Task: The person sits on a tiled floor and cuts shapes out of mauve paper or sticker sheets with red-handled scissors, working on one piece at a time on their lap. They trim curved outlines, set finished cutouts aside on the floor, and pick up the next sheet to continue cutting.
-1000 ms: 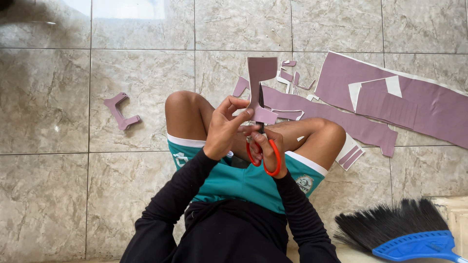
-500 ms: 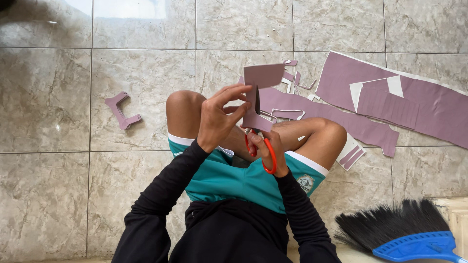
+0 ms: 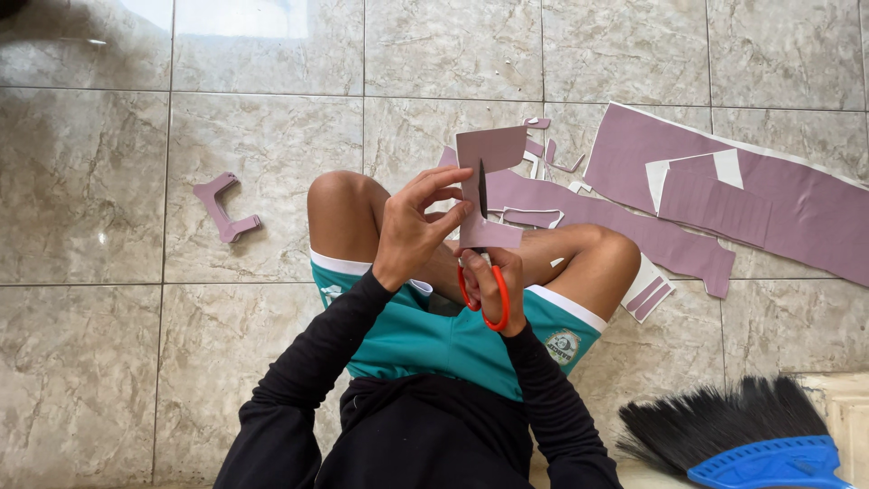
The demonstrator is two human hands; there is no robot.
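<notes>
Glossy marble floor (image 3: 181, 362); my left hand (image 3: 412, 231) pinches stiff mauve card (image 3: 489, 154), right hand (image 3: 493, 281) clamped on orange-handled scissors (image 3: 480, 272), scraps (image 3: 724, 208) beyond.

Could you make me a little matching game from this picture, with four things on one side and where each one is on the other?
Things:
1. orange-handled scissors
2. small mauve card piece
3. mauve bracket-shaped cutout
4. black broom with blue head

Places:
A. on the tiles, left of the knee
B. bottom right corner
C. in the right hand
D. pinched by the left hand

Pairs: 1-C, 2-D, 3-A, 4-B
</notes>
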